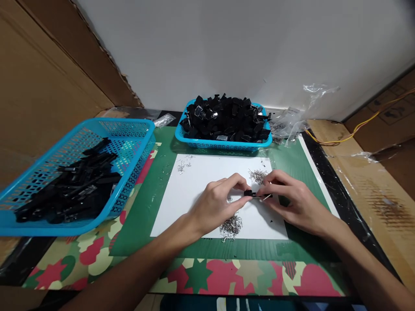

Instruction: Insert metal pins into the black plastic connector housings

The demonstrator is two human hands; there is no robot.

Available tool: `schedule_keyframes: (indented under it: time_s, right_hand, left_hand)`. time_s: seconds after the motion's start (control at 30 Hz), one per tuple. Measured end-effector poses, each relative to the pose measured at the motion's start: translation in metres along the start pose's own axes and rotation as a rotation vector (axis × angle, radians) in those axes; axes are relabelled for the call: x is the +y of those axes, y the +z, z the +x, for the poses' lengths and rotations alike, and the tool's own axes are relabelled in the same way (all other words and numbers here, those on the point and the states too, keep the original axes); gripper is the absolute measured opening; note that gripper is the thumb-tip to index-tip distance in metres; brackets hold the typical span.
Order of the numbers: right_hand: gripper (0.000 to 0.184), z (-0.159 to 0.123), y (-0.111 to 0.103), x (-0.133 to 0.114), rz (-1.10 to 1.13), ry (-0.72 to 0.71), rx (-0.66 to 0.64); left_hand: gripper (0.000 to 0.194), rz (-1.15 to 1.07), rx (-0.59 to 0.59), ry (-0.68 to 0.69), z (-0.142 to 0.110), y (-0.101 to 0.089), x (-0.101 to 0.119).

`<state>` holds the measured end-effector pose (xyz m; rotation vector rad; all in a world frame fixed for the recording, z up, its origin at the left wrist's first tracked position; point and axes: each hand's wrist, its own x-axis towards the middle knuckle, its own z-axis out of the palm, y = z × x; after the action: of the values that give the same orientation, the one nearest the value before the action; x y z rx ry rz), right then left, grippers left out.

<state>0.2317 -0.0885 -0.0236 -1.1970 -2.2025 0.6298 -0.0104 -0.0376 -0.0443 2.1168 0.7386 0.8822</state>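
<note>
Above a white sheet [191, 194], my left hand [217, 203] pinches a small black plastic part [248, 193] between thumb and fingers. My right hand [296, 203] meets it from the right, its fingertips closed at the part's thin end, where a slim pale sliver shows. Whether that sliver is a separate piece is too small to tell. A pile of tiny bent metal wire pieces [231, 225] lies just below my left hand. Behind my right fingers sits another heap of small wire pieces [258, 176]. A few more scattered wire bits [184, 166] rest at the sheet's upper left.
A blue basket [223, 144] heaped with black plastic parts stands at the back. To the left is a larger blue basket [129, 183] with longer black pieces. Clear plastic bags [288, 123] lie at the back right, beside cardboard [372, 190] and a yellow cable [359, 125].
</note>
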Motion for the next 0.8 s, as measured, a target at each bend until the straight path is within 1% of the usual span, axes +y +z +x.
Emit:
schedule_keyframes:
  time_s: [0.1, 0.17, 0.23, 0.3, 0.37, 0.43, 0.47, 0.5, 0.57, 0.67, 0.73, 0.8]
  right_hand:
    - [0.03, 0.002, -0.006, -0.002, 0.006, 0.062, -0.014]
    - [0.036, 0.001, -0.006, 0.002, -0.046, 0.043, 0.011]
    - [0.037, 0.0, -0.003, 0.009, -0.16, -0.002, 0.075]
    - [0.039, -0.002, 0.0, 0.013, -0.277, -0.034, 0.167]
    - [0.039, -0.002, 0.004, 0.011, -0.309, -0.047, 0.279]
    - [0.032, 0.0, 0.008, 0.002, -0.229, -0.022, 0.409]
    - [0.024, 0.001, 0.01, -0.003, -0.154, 0.013, 0.47]
    - [0.017, 0.003, 0.014, -0.008, -0.062, 0.07, 0.501]
    - [0.005, 0.008, 0.021, -0.015, 0.129, 0.193, 0.511]
    - [0.007, 0.013, 0.032, -0.017, 0.342, 0.306, 0.5]
    - [0.01, 0.014, 0.037, -0.016, 0.396, 0.328, 0.506]
    - [0.011, 0.014, 0.039, -0.015, 0.378, 0.324, 0.507]
  left_hand:
    - [0.021, -0.025, -0.013, -0.041, 0.001, 0.0, 0.001]
    - [0.021, -0.018, -0.025, -0.058, 0.001, 0.0, 0.002]
    - [0.021, -0.002, -0.037, -0.059, 0.001, 0.0, 0.002]
    - [0.02, 0.023, -0.046, -0.046, 0.001, 0.0, 0.001]
    - [0.018, 0.049, -0.055, -0.025, 0.001, 0.0, 0.001]
    - [0.018, 0.071, -0.061, -0.006, 0.0, 0.0, 0.001]
    - [0.018, 0.082, -0.065, 0.002, 0.0, 0.0, 0.001]
    - [0.018, 0.094, -0.066, 0.01, 0.0, 0.0, 0.001]
    - [0.016, 0.121, -0.065, 0.033, 0.0, 0.0, 0.001]
    - [0.013, 0.154, -0.054, 0.073, 0.0, 0.001, 0.0]
    - [0.012, 0.171, -0.046, 0.093, 0.0, 0.002, -0.001]
    - [0.011, 0.18, -0.04, 0.109, -0.001, 0.003, -0.001]
